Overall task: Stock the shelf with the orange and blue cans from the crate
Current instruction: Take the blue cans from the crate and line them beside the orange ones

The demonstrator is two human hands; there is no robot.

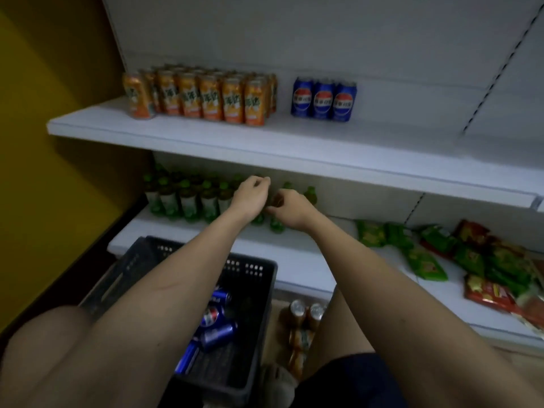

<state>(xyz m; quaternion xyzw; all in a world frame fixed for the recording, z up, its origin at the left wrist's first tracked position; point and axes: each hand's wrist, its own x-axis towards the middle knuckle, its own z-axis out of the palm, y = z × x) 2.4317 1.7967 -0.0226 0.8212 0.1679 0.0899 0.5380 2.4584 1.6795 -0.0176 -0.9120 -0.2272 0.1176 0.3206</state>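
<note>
The upper shelf (206,142) already carries a block of orange cans (203,95) at its left and three blue cans (323,100) just beside them, with bare board to the right. More blue cans (216,319) lie loose on their sides in the dark crate (259,272) below. The next can is best lifted upright by its wall and stood touching the blue row, label forward. Both hands are seen near the green bottles (188,198) on the lower shelf. The left hand (250,195) is loosely curled and nothing is seen in its grip. The right hand (290,209) is curled at a bottle top; whether anything is pinched cannot be told.
</note>
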